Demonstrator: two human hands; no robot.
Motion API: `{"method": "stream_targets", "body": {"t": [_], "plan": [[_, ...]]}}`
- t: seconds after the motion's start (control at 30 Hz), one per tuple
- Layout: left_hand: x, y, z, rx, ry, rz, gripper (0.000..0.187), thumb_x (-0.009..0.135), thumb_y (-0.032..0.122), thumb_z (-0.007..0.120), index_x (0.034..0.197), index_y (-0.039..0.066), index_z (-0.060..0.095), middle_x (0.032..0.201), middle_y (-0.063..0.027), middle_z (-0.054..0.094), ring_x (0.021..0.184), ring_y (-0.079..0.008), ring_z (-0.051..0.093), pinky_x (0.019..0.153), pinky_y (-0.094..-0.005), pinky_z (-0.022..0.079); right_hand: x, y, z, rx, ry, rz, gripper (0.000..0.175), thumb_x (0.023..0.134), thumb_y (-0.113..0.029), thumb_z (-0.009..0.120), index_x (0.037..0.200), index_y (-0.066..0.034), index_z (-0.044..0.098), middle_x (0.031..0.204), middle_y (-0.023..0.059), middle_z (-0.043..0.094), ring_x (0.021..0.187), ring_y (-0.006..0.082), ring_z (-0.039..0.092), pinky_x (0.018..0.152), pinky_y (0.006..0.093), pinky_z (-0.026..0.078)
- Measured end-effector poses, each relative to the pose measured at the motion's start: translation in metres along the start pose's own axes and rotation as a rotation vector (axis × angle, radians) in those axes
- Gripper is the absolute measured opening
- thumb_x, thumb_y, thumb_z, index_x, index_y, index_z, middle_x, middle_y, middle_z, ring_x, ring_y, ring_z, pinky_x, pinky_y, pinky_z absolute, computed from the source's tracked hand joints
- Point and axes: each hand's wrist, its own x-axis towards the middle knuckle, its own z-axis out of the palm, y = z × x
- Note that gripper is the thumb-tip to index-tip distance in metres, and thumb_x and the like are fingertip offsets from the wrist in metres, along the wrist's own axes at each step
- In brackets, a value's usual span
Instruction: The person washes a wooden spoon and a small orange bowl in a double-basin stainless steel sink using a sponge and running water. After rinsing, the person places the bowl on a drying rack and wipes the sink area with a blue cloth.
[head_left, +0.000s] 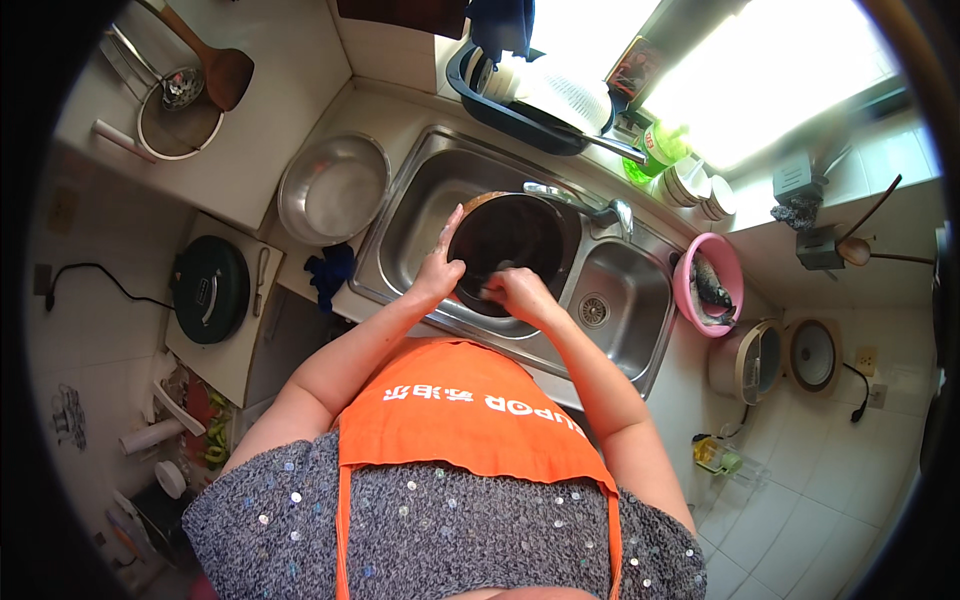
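A dark round wok or pan (510, 229) rests tilted in the larger basin of the stainless steel double sink (409, 176). My left hand (441, 268) holds the pan's left rim, its thumb over the edge and its fingers stretched along the outside. Inside the pan, near its lower right wall, my right hand (519, 294) has its fingers curled and slightly blurred. Something small and greyish shows at those fingertips; what it is cannot be made out. The chrome faucet (551, 191) reaches over the pan's far edge.
A steel bowl (335, 187) stands left of the sink, with a dark blue cloth (330, 274) below it. On the right, a pink basin (681, 289) holds fish (709, 285). A dish rack (487, 112) and stacked bowls (682, 184) line the back. A drain (594, 310) marks the smaller basin.
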Motion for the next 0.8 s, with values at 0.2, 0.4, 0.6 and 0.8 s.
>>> {"method": "stream_targets", "body": {"t": [0.2, 0.4, 0.6, 0.8], "plan": [[-0.006, -0.005, 0.024, 0.136, -0.075, 0.137, 0.090, 0.074, -0.002, 0.045, 0.159, 0.010, 0.016, 0.164, -0.0124, 0.019, 0.149, -0.0299, 0.025, 0.120, -0.0334, 0.023, 0.054, 0.016, -0.014, -0.254, 0.510, 0.327, 0.009, 0.079, -0.006, 0.064, 0.079, 0.0019, 0.069, 0.082, 0.0253, 0.068, 0.078, 0.0382, 0.069, 0.067, 0.0445, 0.057], [-0.002, 0.003, 0.002, 0.107, 0.094, 0.083, 0.093, 0.078, -0.003, 0.047, 0.160, 0.023, 0.013, 0.157, -0.0156, 0.036, 0.137, -0.0321, 0.045, 0.107, -0.0344, 0.041, 0.042, -0.014, 0.011, 0.065, 0.237, 0.138, 0.010, 0.075, -0.007, 0.064, 0.078, -0.0058, 0.074, 0.082, 0.0217, 0.069, 0.081, 0.0375, 0.069, 0.074, 0.0454, 0.056], [-0.017, -0.005, 0.008, 0.000, -0.120, -0.181, 0.091, 0.078, -0.002, 0.046, 0.160, 0.020, 0.013, 0.160, -0.0064, 0.031, 0.132, -0.0232, 0.045, 0.105, -0.0283, 0.038, 0.063, 0.000, -0.005, 0.189, 0.637, 0.016, 0.015, 0.075, -0.004, 0.064, 0.083, -0.0063, 0.076, 0.083, 0.0175, 0.071, 0.079, 0.0342, 0.071, 0.072, 0.0419, 0.057], [-0.018, 0.000, -0.003, 0.017, -0.019, -0.073, 0.090, 0.076, -0.006, 0.044, 0.159, 0.015, 0.019, 0.162, -0.0086, 0.025, 0.147, -0.0240, 0.029, 0.117, -0.0327, 0.026, 0.036, 0.002, 0.019, 0.148, 0.034, 0.272, 0.010, 0.072, -0.004, 0.067, 0.078, -0.0050, 0.075, 0.081, 0.0192, 0.071, 0.076, 0.0353, 0.070, 0.070, 0.0402, 0.055]]}}
